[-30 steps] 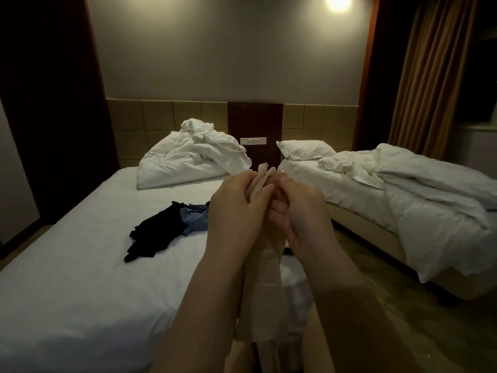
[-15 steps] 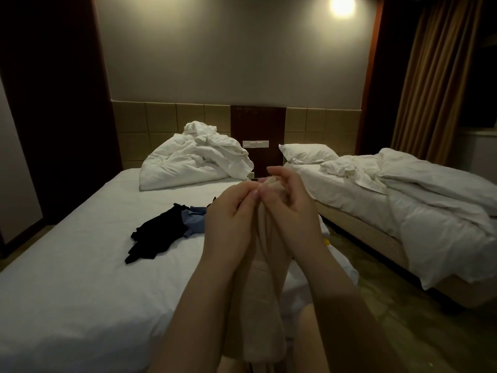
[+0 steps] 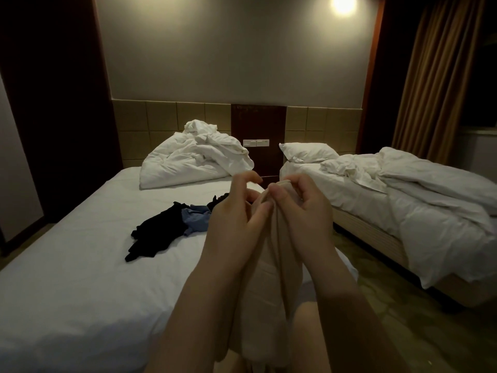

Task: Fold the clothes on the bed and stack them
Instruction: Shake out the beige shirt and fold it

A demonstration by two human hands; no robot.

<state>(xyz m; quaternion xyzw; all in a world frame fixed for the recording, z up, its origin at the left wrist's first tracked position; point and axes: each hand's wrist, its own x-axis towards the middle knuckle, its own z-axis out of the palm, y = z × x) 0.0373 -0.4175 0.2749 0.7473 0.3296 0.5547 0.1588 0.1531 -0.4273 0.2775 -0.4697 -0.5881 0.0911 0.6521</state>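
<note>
White sheet on the left bed (image 3: 67,278) lies flat along its near edge; a black garment (image 3: 153,235) touches a blue garment (image 3: 196,218) mid-bed. Left hand (image 3: 236,222) and right hand (image 3: 304,211) pinch a beige garment (image 3: 271,292) (bunched, hanging) over the bed's right edge. Floor aisle (image 3: 376,292) separates the second bed (image 3: 403,211).

Left grip (image 3: 236,222): raised mid-frame, thumb laid on the beige garment (image 3: 271,292), forefinger curled above it.
Right grip (image 3: 306,211): just beside the left, thumb and forefinger pinching the beige garment's top edge.
Forearms (image 3: 193,313): bare, converging upward.
</note>
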